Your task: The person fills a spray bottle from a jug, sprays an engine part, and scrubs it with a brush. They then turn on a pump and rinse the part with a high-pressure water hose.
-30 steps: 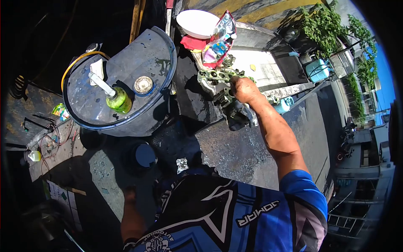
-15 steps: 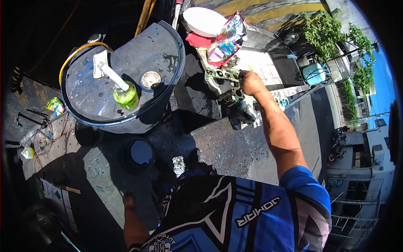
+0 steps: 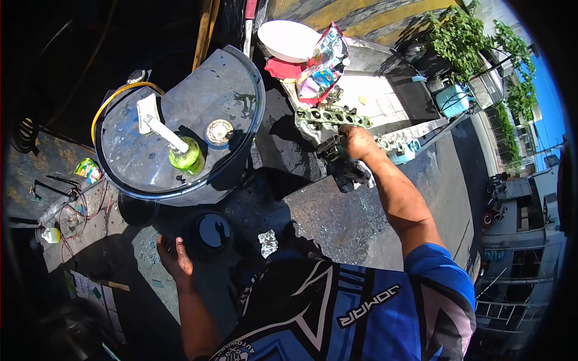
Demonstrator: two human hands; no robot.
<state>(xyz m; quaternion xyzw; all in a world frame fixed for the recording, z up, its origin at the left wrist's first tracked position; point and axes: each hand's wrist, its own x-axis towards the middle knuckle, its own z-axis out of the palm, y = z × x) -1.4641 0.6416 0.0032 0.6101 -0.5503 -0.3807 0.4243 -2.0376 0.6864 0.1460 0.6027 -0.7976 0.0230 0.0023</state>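
My right hand [image 3: 359,143] reaches forward with its fingers curled on a dark metal engine part [image 3: 331,150]. Just beyond the fingers lies a metal flange with a row of port openings [image 3: 334,117], like an intake manifold face. The fingertips are partly hidden, so their exact hold does not show. Lower left, my left hand [image 3: 176,259] is raised with its fingers apart, holding nothing. Beside it on the ground stands a round black container of dark liquid [image 3: 214,231], with a reflection on its surface.
A large drum [image 3: 174,120] stands to the left, bearing a green pump bottle [image 3: 188,157] and a round can [image 3: 219,132]. Beyond the engine parts are a white basin [image 3: 289,40], a colourful plastic pouch [image 3: 322,72] and a light tray-like surface [image 3: 379,99]. A blue container [image 3: 451,101] sits farther right.
My right hand has shifted closer to me along the engine parts, leaving more of the ported flange showing. My left hand has risen toward the black container, its fingers now spread.
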